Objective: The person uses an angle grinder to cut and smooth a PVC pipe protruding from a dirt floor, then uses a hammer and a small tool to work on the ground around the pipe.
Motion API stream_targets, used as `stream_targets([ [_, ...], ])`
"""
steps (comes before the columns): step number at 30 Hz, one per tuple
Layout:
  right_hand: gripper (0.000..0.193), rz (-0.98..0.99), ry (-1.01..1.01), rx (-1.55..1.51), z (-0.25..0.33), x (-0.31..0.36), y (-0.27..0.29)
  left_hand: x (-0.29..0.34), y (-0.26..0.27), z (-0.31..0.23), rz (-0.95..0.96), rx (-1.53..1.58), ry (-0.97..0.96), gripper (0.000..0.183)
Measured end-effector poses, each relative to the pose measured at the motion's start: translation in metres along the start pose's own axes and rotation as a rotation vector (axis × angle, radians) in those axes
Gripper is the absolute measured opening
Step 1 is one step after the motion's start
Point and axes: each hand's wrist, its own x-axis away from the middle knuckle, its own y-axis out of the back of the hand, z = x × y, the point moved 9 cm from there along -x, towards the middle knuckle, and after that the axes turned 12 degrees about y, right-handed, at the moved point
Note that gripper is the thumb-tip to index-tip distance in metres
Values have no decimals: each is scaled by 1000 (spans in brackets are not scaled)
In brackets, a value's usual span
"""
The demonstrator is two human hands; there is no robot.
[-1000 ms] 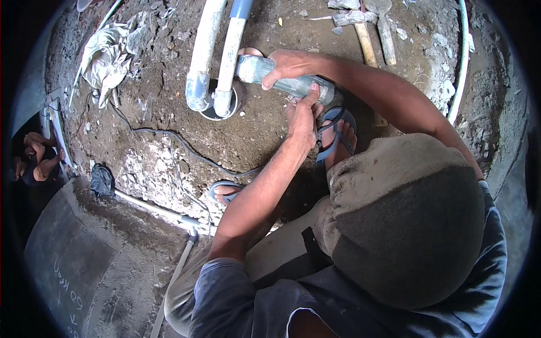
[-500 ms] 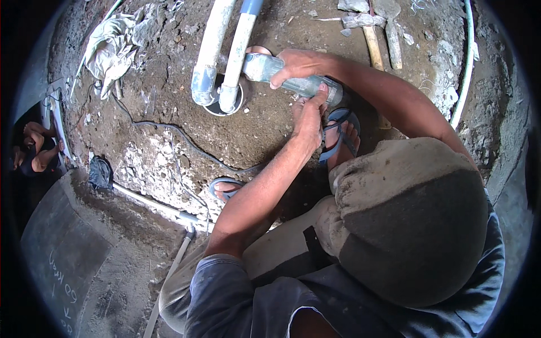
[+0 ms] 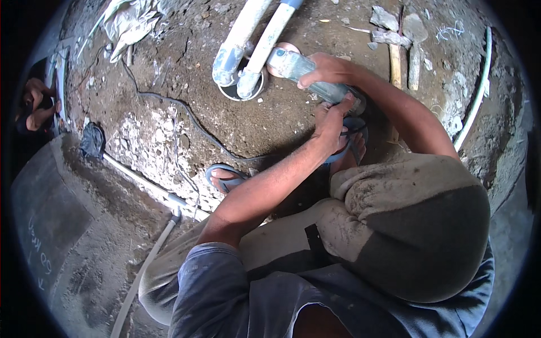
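Note:
Both my hands are closed round a grey-green angle grinder (image 3: pixel 324 84), which lies slantwise over the dirt. My right hand (image 3: pixel 331 70) wraps the body from above, nearer its head. My left hand (image 3: pixel 333 119) grips the rear end, close to my sandalled foot. The round disc (image 3: pixel 276 70) at the grinder's front sits just right of a thin white pipe (image 3: pixel 269 42); whether they touch I cannot tell. Beside that runs a thicker white pipe (image 3: pixel 248 25) with a grey end fitting. Both pipes end over the round mouth of a wider pipe (image 3: pixel 260 89) set in the ground.
A black cable (image 3: pixel 191 115) crosses the dirt towards me. Hammers with wooden handles (image 3: pixel 396 65) lie at the far right, near a pale hose (image 3: pixel 476 107). A white sack (image 3: pixel 132 28) lies far left. Another person (image 3: pixel 38 104) sits at the left edge. A pipe (image 3: pixel 138 180) runs along the left.
The view has shifted, so the pipes appear farther right and higher. The grinder has moved slightly right from the pipes, and more of its disc shows. Both hands keep their grip.

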Motion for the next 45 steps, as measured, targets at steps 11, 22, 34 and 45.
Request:
stream_targets([
  [11, 59, -4, -3, 5, -1, 7, -4, 6, 1, 10, -10, -33, 17, 21],
  [22, 54, 20, -27, 18, 7, 17, -8, 3, 3, 22, 12, -76, 48, 20],
  [34, 54, 23, -20, 85, 20, 11, -7, 7, 6, 10, -1, -1, -8, 22],
  [45, 59, 60, -37, 143, 16, 12, -12, 8, 12, 12, -57, -57, -111, 26],
])
